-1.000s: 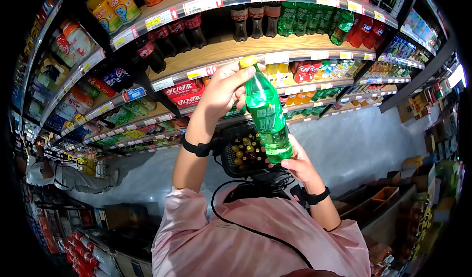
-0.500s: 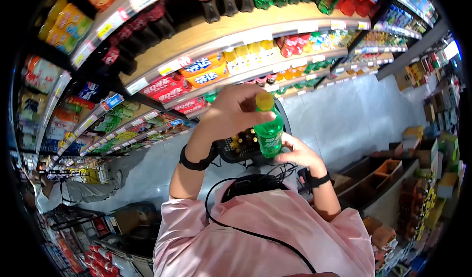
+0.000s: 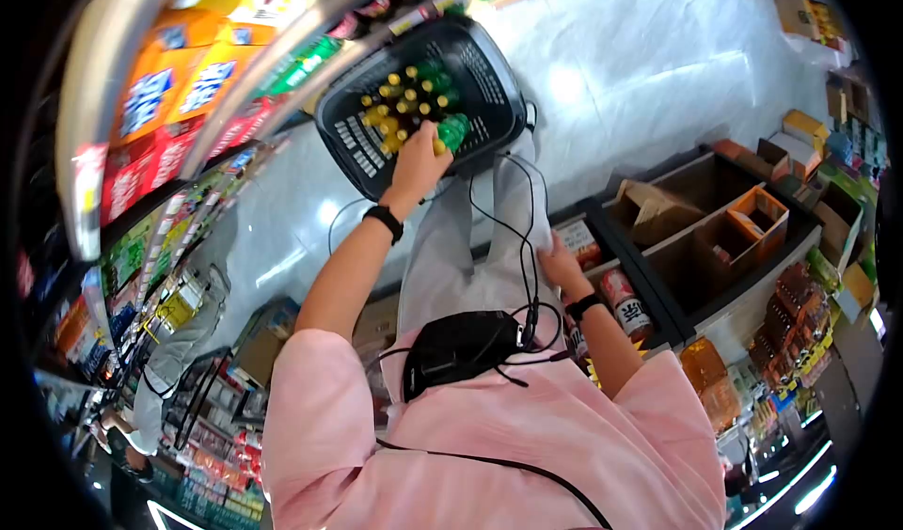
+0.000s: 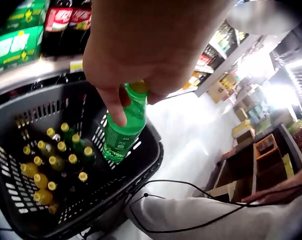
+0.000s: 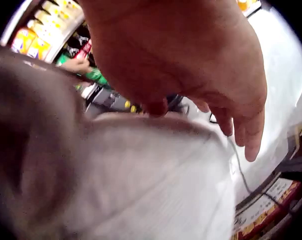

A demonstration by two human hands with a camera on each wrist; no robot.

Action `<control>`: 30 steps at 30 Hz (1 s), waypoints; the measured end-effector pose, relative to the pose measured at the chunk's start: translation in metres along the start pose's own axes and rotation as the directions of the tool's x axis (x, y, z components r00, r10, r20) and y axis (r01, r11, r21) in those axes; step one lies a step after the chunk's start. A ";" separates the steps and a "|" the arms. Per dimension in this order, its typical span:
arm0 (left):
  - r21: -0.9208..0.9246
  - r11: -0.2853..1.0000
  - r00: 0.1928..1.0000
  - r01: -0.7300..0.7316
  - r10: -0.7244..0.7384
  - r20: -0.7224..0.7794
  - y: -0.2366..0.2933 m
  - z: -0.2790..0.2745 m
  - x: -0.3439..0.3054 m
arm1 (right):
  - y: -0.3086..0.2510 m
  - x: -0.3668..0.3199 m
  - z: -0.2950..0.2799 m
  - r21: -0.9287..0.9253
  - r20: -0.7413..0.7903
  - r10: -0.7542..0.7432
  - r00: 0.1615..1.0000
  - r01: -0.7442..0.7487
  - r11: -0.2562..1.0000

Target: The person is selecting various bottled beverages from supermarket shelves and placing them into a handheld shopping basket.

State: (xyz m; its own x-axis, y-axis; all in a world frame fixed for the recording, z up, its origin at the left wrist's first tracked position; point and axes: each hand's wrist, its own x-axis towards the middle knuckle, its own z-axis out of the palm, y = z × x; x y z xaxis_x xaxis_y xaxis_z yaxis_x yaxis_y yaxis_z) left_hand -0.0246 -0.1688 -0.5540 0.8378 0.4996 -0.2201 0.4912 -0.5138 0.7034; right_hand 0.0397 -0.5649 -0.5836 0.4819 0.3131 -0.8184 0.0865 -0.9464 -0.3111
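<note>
My left hand (image 3: 420, 165) grips a green plastic soda bottle (image 4: 126, 122) by its neck, just under the yellow cap. The bottle hangs with its base down inside a black shopping basket (image 3: 489, 69), over the basket's bare right part in the left wrist view. Several yellow-capped bottles (image 4: 55, 161) stand grouped in the basket, some green, some with orange-yellow contents. Down beside the thigh, my right hand (image 3: 562, 265) holds nothing; its fingers (image 5: 252, 135) hang loosely in the right wrist view, close to the light grey trousers.
Drink shelves (image 3: 150, 144) run along the left, close to the basket. Behind my right hand stands a dark bin (image 3: 658, 201) with cardboard boxes. Black cables (image 3: 517, 229) dangle from a waist pouch (image 3: 451, 351) across the legs. Another person (image 3: 179, 351) is at the far left.
My left hand has carried the green bottle down from chest height into the basket. My right hand has let go of the bottle and dropped to the thigh. The view has tilted down.
</note>
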 end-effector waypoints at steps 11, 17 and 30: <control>0.087 0.900 0.891 0.427 -0.435 0.128 -0.144 0.191 0.065 | 0.005 0.001 -0.006 0.028 0.058 0.001 0.998 -0.003 1.000; 0.087 0.759 0.764 0.645 -0.644 -0.050 -0.210 0.280 0.096 | -0.002 0.020 -0.024 -0.079 0.173 0.061 0.983 -0.047 0.996; 0.047 0.850 0.850 0.525 -0.523 -0.058 -0.163 0.223 0.087 | -0.016 0.026 -0.026 -0.062 0.138 0.052 0.989 -0.044 0.997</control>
State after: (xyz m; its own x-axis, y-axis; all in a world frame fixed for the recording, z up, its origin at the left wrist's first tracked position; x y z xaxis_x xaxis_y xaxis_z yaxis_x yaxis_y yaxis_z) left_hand 0.0211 -0.1974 -0.8382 0.4419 0.7342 -0.5155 0.8688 -0.2069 0.4499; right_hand 0.0734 -0.5440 -0.5877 0.3612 0.2713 -0.8921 0.1188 -0.9623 -0.2445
